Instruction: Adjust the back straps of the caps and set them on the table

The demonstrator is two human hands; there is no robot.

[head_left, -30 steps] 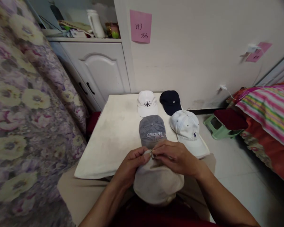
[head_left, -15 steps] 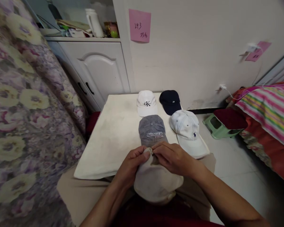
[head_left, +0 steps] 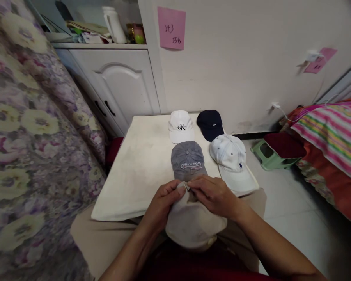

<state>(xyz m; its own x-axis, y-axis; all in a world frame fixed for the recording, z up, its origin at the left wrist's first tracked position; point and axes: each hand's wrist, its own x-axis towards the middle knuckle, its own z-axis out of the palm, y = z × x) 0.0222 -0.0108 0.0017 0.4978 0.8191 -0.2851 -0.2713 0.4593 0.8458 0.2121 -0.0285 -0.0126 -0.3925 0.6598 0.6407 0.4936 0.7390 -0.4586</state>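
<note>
A white jug (head_left: 116, 26) tops the cabinet (head_left: 125, 84) — a floral curtain (head_left: 32, 148) hangs nearby.

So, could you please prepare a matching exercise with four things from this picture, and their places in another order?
Things
1. beige cap
2. navy cap
3. grey cap
4. green stool

Places
A. on the floor
B. held in the left hand and the right hand
C. on the table, between the hands and the white cap with black letters
D. at the table's far edge, right of that white cap

Right pairs: 1-B, 2-D, 3-C, 4-A
</note>
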